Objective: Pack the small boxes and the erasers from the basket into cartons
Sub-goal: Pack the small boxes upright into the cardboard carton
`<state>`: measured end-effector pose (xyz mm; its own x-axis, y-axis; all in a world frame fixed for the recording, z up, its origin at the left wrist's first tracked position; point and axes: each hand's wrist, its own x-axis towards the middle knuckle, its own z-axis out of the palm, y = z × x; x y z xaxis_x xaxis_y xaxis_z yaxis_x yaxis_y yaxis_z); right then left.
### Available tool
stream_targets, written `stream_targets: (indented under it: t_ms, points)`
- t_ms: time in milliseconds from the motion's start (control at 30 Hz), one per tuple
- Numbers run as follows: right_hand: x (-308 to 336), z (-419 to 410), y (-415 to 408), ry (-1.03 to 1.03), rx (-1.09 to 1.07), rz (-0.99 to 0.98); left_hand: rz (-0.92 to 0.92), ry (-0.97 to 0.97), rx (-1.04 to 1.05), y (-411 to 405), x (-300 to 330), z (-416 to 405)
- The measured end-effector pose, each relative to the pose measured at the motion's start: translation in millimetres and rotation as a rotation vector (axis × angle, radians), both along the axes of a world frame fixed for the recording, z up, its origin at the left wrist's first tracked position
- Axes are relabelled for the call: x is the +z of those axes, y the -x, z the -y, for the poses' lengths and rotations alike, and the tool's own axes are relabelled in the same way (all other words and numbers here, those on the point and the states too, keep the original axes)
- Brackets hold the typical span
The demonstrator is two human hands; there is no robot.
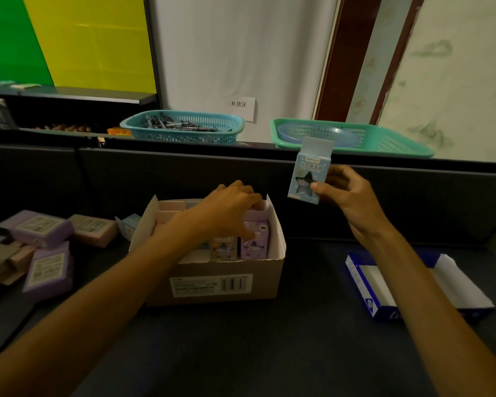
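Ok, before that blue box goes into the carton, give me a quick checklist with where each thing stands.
1. Right hand grips the light blue small box: ok.
2. Box upright: ok, top flap up.
3. Cardboard carton open, flaps out: ok.
4. Free slot in carton: cannot tell, left hand covers the middle.
5. Left hand out of the way: not ok, its fingers are inside on the purple box.
6. Packed boxes standing upright: ok for those visible.

beyond my dark table a paper sign hangs on the white wall, green-yellow panels far left.
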<state>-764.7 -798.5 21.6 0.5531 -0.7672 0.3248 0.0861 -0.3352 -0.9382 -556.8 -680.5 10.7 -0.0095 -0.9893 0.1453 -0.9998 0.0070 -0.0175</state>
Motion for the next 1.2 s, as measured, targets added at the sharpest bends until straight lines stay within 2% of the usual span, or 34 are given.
stream_targets:
  t_ms: [133,400,733,1200]
  points:
    - [4.9,-7.3,-6.5,0.039,0.046,-0.003,-0.050,-0.011,0.096,-7.1,12.5,-17.9]
    - [24.9,-37.3,-47.8,0.027,0.203,0.045,0.010,0.017,0.380,-42.0,34.6,-78.3]
    - [24.1,-71.9,-105.1,0.265,0.258,-0.238,0.044,0.049,0.483,-92.6,42.6,-134.0]
    - [13.0,-94.1,-128.4,0.532,0.225,-0.632,-0.006,-0.012,0.433,-124.3,20.6,-144.9]
